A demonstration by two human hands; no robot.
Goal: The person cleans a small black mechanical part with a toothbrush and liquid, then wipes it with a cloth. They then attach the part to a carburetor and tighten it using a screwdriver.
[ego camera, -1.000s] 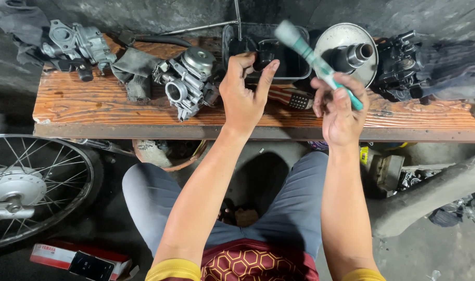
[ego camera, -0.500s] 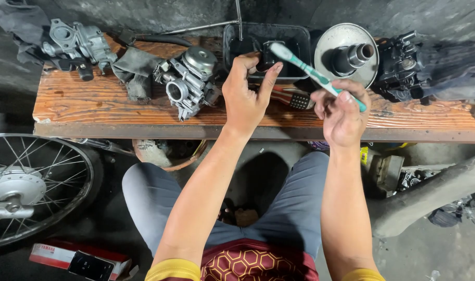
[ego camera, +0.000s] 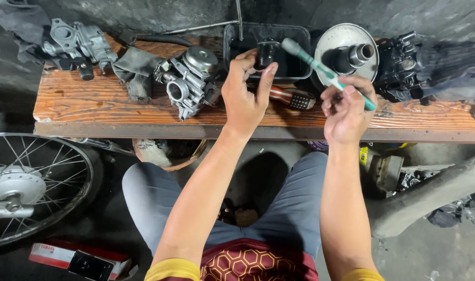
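Teal-and-white plastic toothbrush (ego camera: 320, 66) is pinched in the grip of the right hand (ego camera: 345, 110), thumb and fingertips closed on the lower end of its handle. Its long axis runs diagonally: the handle end points down and to the right, past the hand, and the bristled head points up and to the left, over a dark rectangular plastic tray (ego camera: 292, 52). The head sits just beside a small black metal part (ego camera: 267, 53), which the left hand (ego camera: 243, 99) holds up between thumb and fingers above the tray; that grip is closed round the part.

Both hands hover above a worn reddish wooden counter (ego camera: 86, 101). On it, left of the left hand, lies a silver metal carburettor (ego camera: 191, 79), and further left a second grey metal casting (ego camera: 78, 41). A red-handled wire brush (ego camera: 292, 98) lies on the counter between the two hands. Behind the right hand stands a round silver metal disc with a short tube (ego camera: 346, 49). A spoked wheel (ego camera: 32, 190) rests on the floor at lower left.
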